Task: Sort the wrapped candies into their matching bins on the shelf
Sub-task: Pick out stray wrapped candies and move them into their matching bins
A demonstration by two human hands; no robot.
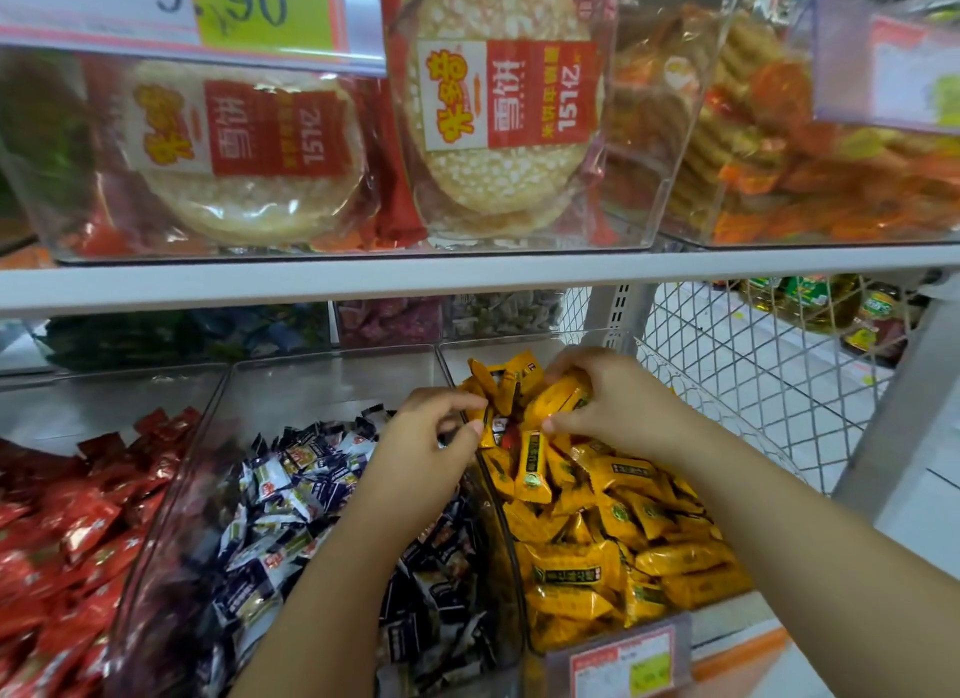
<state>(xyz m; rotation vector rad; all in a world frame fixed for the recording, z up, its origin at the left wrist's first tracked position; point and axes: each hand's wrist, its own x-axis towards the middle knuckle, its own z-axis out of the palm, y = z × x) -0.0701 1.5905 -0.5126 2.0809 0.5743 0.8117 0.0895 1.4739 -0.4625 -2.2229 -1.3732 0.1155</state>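
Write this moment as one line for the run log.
left hand: beside red candy, grip unclear | right hand: grips yellow candies | place: yellow candy bin

This is a shop, in the sweets aisle of a grocery: a white metal shelf [467, 276] carries clear plastic bins [322, 380] heaped with loose wrapped sweets sorted by kind, with red candies [67, 531] at 8 o'clock, dark candies [280, 515] at 6 and yellow candies [597, 531] at 4. A large price tag [208, 11] reading 9.90 hangs at 11 o'clock, and a smaller price label [623, 661] fronts the yellow bin at 5. Packaged rice crackers [498, 115] fill the 12 o'clock bin, and beyond the wire mesh [753, 375] at 3 o'clock stand bottles [810, 302].
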